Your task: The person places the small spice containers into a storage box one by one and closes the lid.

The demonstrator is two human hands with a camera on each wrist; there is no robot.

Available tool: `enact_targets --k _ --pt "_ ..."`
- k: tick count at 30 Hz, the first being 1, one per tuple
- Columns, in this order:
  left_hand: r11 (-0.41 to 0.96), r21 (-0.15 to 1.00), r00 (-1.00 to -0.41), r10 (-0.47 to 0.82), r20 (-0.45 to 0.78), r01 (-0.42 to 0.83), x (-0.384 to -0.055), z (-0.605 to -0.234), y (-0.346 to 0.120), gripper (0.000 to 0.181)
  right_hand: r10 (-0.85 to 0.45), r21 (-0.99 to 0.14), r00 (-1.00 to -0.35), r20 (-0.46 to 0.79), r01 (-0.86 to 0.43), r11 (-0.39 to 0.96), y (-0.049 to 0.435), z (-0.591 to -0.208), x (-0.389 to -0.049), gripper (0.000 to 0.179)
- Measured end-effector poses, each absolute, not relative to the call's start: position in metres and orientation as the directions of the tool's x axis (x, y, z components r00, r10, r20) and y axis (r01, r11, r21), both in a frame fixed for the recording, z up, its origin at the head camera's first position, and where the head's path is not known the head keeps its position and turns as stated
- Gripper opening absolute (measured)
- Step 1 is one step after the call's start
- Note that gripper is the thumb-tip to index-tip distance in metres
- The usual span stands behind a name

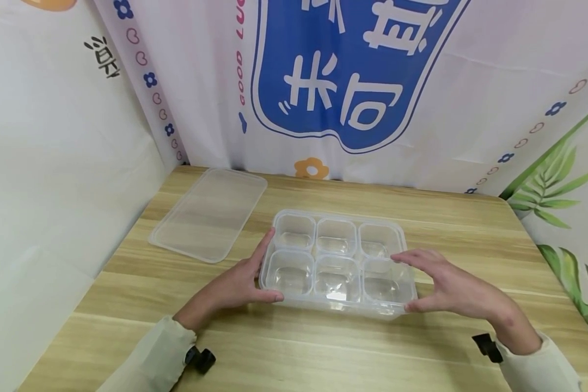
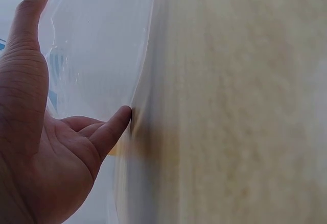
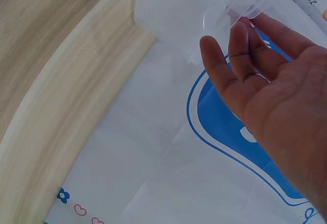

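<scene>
A clear plastic box sits on the wooden table with several square clear cups set in two rows inside it. My left hand rests at the box's left end, thumb by the near corner and fingers along the side. In the left wrist view the left hand has its thumb raised, fingertips at the box's lower edge. My right hand spans the right end, a fingertip over the rim and the thumb at the near corner. The right wrist view shows slightly bent fingers against the box.
A flat translucent lid lies on the table to the left of the box. Behind the table hangs a printed cloth with a blue sign pattern. White cloth covers the left side, and a leaf-patterned one the right.
</scene>
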State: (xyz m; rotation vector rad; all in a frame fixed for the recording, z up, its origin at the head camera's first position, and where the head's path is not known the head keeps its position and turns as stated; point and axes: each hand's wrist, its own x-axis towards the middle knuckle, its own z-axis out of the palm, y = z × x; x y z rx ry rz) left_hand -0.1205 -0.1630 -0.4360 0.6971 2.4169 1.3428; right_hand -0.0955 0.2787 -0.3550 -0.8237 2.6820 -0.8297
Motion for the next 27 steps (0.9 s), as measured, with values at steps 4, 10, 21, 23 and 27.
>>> enact_targets --k 4,10,21,23,27 --pt "0.452 0.85 -0.841 0.541 -0.022 0.269 -0.12 -0.437 -0.162 0.133 -0.568 -0.572 -0.822 -0.038 -0.448 0.687 0.28 -0.357 -0.093 0.087" --pt "0.466 0.838 -0.833 0.552 -0.025 0.284 -0.122 -0.432 -0.162 0.133 -0.58 -0.556 -0.814 0.014 -0.489 0.673 0.281 -0.358 -0.091 0.086" --pt "0.493 0.816 -0.812 0.581 -0.053 0.3 -0.123 -0.421 -0.165 0.135 -0.509 -0.66 -0.86 0.049 -0.41 0.629 0.275 -0.378 -0.085 0.12" --pt "0.489 0.818 -0.806 0.59 -0.056 0.301 -0.122 -0.42 -0.165 0.134 -0.498 -0.68 -0.866 0.046 -0.392 0.62 0.274 -0.384 -0.086 0.127" --pt "0.465 0.839 -0.793 0.606 -0.068 0.284 -0.12 -0.419 -0.166 0.133 -0.487 -0.687 -0.87 0.073 -0.398 0.608 0.272 -0.393 -0.086 0.135"
